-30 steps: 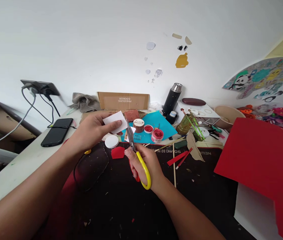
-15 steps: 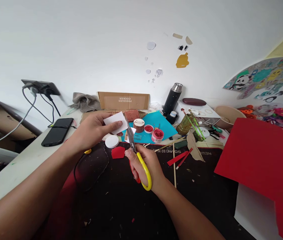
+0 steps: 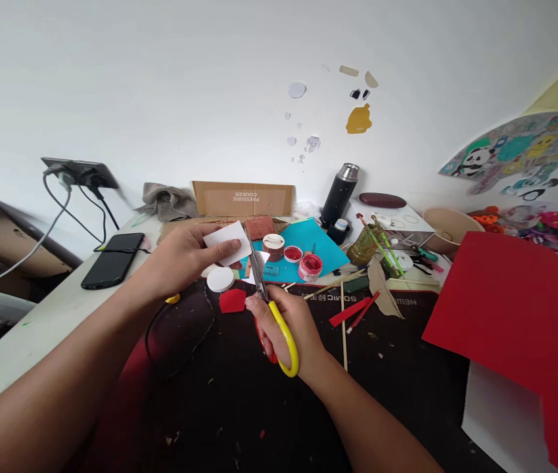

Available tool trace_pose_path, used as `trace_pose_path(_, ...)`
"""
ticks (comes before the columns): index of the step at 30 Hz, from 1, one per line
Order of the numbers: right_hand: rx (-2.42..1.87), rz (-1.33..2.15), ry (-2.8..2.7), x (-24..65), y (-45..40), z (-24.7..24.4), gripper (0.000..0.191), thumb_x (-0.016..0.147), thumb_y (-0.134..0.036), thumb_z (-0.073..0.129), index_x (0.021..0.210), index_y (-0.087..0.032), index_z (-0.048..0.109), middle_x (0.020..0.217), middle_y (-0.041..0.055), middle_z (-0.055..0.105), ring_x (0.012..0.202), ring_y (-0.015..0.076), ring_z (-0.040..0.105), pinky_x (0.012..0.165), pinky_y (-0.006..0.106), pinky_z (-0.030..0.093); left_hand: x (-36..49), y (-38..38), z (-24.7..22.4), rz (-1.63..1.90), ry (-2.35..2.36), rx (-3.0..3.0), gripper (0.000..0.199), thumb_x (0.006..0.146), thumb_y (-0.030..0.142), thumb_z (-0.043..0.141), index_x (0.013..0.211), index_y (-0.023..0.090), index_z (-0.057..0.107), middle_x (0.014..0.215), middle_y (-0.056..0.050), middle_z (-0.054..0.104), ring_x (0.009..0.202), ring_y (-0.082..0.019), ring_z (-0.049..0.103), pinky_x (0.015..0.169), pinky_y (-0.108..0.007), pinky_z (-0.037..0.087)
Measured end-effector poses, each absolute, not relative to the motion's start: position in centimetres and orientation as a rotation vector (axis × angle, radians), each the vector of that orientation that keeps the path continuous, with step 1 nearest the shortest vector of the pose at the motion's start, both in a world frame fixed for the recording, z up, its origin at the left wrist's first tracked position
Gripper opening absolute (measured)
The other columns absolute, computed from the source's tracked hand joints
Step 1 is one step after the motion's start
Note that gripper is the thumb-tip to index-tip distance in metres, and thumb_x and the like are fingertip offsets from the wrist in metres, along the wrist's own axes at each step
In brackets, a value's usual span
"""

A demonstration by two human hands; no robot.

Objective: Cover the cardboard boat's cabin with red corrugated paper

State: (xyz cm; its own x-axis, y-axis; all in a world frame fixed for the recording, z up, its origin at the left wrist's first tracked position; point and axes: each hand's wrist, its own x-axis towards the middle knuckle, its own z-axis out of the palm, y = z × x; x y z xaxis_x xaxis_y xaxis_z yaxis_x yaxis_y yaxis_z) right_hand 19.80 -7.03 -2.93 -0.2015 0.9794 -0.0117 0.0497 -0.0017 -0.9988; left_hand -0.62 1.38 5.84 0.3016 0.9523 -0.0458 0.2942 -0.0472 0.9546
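Observation:
My left hand (image 3: 180, 257) pinches a small white paper piece (image 3: 229, 242) above the desk. My right hand (image 3: 291, 325) grips yellow-handled scissors (image 3: 271, 309), whose blades (image 3: 257, 272) point up to the right edge of the paper. A small red cut-out (image 3: 232, 300) and a white round lid (image 3: 220, 279) lie on the black mat (image 3: 239, 407) just below the paper.
Jars of red glitter (image 3: 310, 265) sit on a teal sheet (image 3: 303, 253). A black phone (image 3: 112, 259) lies at the left, a large red sheet (image 3: 510, 309) at the right. A flask (image 3: 338, 195), a cardboard box (image 3: 242, 198), sticks and pencils crowd the back.
The scissors and my right hand have shifted very slightly at the paper's edge. Everything else stays where it was.

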Motion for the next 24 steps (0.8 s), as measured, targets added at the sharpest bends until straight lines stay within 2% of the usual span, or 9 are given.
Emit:
trace_pose_path(7,-1.151,1.327,-1.390,19.71,-7.05,-3.03,0.053,0.100,-0.073,0.071,0.084,-0.024,0.060,0.049,-0.0090,0.052,0.033,0.0103,0.048,0.037,0.021,0.037,-0.77,1.47,5.72,0.806,1.179,1.559,0.063,0.082,0.069,0.088,0.114,0.015,0.081,0.094,-0.009,0.085,0.076,-0.021,0.072,0.064,-0.028,0.052)
trace_pose_path(16,-1.145,1.314,-1.346,19.54,-6.88,-3.46,0.052,0.099,-0.073,0.073,0.084,-0.025,0.059,0.046,-0.0095,0.050,0.033,0.0106,0.047,0.035,0.021,0.037,-0.83,1.59,5.87,0.780,1.152,1.607,0.062,0.084,0.066,0.087,0.121,0.016,0.080,0.104,-0.008,0.085,0.085,-0.023,0.075,0.071,-0.030,0.057)
trace_pose_path(20,-1.099,1.322,-1.220,19.47,-6.79,-3.42,0.052,0.101,-0.073,0.070,0.087,-0.024,0.060,0.049,-0.0095,0.051,0.032,0.0097,0.047,0.033,0.020,0.036,-0.97,1.41,6.21,0.675,1.099,1.762,0.047,0.092,0.061,0.082,0.107,0.017,0.079,0.093,-0.006,0.083,0.080,-0.021,0.073,0.070,-0.029,0.056)
trace_pose_path(24,-1.072,1.299,-1.131,19.51,-6.56,-2.86,0.050,0.099,-0.071,0.072,0.092,-0.022,0.064,0.050,-0.0095,0.053,0.032,0.0090,0.048,0.033,0.018,0.036,-1.00,1.22,5.83,0.555,1.065,1.794,0.041,0.093,0.057,0.081,0.106,0.018,0.079,0.079,-0.003,0.079,0.070,-0.020,0.070,0.066,-0.029,0.055)
